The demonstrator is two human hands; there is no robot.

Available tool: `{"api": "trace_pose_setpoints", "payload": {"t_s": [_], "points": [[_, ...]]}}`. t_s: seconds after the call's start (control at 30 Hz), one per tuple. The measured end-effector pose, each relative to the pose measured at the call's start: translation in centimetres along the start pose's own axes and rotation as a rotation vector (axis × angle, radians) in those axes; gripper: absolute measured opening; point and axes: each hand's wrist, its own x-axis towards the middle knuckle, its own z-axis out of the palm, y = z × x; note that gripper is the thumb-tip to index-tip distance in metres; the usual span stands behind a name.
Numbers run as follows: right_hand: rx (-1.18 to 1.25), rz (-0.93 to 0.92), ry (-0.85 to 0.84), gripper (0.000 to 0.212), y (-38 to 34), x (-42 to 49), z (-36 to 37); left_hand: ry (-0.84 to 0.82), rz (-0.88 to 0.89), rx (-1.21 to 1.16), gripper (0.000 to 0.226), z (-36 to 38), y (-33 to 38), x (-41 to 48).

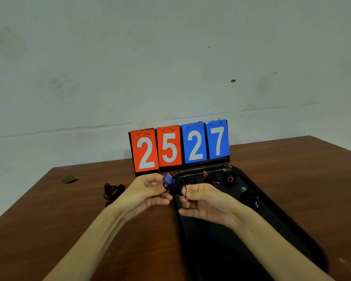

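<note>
- Far left, the table (49,220) has a hole (70,178) in its top, well away from your work.
- A loose cord (112,191) lies bundled on the wood just left of your left forearm. It could catch on your sleeve or wrist if you swing that way.
- Your left hand (148,191) has its fingers curled in, pinching the whistle (168,178) low on its body.
- You hold the blue whistle in the air between your hands, above the tray's near-left rim.
- It is likely light, hard plastic and a bit slick, so take it by its flat sides.
- Its black cord (175,188) is soft and limp and tangles readily. Hold it near the small ring (187,198), not by a loose loop.
- Your right hand (205,203) is palm up, its fingers curled around the cord.
- Behind your hands stands the scoreboard (178,147), reading 25 and 27. It is upright and could tip if bumped.
- The black tray (292,230) lies to the right, under your right forearm.
- At its far end lie two red whistles (229,177) with cords, and a pale whistle (244,189) lies nearer. Mind their cords when you set anything down.
</note>
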Motion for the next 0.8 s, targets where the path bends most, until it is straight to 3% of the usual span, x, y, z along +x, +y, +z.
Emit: {"api": "trace_pose_setpoints", "payload": {"t_s": [0.2, 0.3, 0.47, 0.6, 0.8], "points": [[-0.145, -0.059, 0.045, 0.018, -0.3, -0.3, -0.1, 0.059, -0.085, 0.053, 0.017, 1.8, -0.6, 0.3], [-0.273, -0.087, 0.082, 0.016, -0.7, -0.7, 0.2, 0.089, -0.134, -0.043, 0.014, 2.4, -1.2, 0.2], [-0.429, -0.109, 0.138, 0.017, -0.8, -3.6, 0.2, -0.055, -0.262, -0.112, 0.014, 3.9, -1.5, -0.4], [-0.628, -0.085, 0.450, 0.007, 0.5, -7.0, 0.6, -0.125, -0.315, 0.100, 0.018, 5.2, -1.9, -0.3], [-0.899, 0.025, 0.885, 0.007, 4.5, -9.6, 1.2, -0.045, -0.294, 0.289, 0.027, 5.8, -2.0, -0.3]]}}
